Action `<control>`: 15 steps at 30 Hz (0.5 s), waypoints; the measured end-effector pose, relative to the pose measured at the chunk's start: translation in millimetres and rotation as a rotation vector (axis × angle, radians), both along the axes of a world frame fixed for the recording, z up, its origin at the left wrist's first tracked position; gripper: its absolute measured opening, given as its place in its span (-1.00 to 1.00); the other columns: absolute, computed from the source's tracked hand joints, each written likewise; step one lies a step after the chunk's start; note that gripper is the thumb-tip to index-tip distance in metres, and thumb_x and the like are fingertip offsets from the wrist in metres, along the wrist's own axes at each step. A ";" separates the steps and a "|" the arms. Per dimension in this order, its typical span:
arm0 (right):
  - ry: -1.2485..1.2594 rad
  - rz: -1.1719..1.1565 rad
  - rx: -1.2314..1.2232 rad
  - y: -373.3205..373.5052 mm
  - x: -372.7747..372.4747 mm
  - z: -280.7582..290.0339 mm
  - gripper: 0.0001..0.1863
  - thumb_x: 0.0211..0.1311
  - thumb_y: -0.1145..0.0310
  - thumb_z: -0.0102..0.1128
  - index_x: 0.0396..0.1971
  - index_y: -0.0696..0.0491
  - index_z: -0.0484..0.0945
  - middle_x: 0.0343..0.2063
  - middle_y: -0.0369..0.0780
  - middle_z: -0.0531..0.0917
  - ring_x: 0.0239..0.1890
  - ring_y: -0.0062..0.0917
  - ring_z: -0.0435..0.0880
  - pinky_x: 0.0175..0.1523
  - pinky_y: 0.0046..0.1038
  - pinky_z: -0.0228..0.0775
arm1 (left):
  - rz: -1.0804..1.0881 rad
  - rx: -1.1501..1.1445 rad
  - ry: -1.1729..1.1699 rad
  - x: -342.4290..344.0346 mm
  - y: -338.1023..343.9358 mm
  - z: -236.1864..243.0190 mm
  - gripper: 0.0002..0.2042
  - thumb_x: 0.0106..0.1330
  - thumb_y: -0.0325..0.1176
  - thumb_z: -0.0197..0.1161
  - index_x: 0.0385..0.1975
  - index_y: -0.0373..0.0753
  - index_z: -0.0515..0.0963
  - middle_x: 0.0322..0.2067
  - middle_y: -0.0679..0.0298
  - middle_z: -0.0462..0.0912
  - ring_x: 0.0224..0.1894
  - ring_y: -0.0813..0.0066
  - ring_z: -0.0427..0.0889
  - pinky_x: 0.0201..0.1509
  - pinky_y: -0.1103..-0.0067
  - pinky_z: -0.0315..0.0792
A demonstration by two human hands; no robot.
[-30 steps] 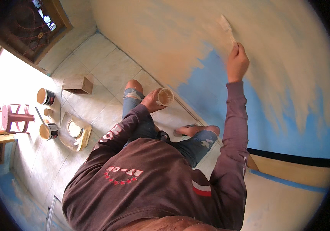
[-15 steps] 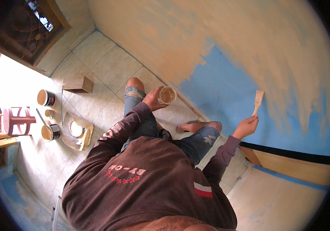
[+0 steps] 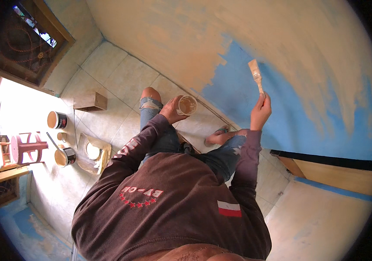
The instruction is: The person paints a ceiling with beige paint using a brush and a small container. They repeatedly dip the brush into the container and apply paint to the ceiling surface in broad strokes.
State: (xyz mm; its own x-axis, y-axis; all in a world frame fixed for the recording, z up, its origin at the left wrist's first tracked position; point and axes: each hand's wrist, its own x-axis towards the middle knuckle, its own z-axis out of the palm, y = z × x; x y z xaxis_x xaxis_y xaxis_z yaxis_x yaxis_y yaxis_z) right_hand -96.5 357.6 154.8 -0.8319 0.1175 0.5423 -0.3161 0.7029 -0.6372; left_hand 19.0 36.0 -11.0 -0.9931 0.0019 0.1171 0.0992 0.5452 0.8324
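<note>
My left hand is closed round a small white cup with beige paint in it, held above my left knee. My right hand grips a paintbrush by its handle, bristles upward and coated pale beige. The brush is in front of the blue part of the wall, near where it meets streaky beige paint; I cannot tell if the bristles touch it. My jeans-clad legs are bent below my hands.
On the tiled floor at left are two paint buckets, a tray and an open box. A pink stool stands by the bright doorway. A framed dark window is upper left. A dark-edged ledge runs along the right.
My right hand with the brush has dropped from high on the beige area, moved right, and come back up and leftward over the blue area. My left hand stays roughly in place with the cup.
</note>
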 end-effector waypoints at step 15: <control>0.281 -0.574 0.149 208.9 43.0 -2.3 -0.77 0.48 0.40 0.08 -0.10 0.22 0.64 -0.21 -0.04 0.74 -0.21 -0.20 0.73 -0.13 -0.29 0.57 | 0.026 -0.045 -0.046 3.0 4.6 4.0 -0.07 -0.06 -0.10 0.62 0.33 -0.27 0.28 0.14 -0.06 0.54 0.23 -0.02 0.52 0.28 0.26 0.44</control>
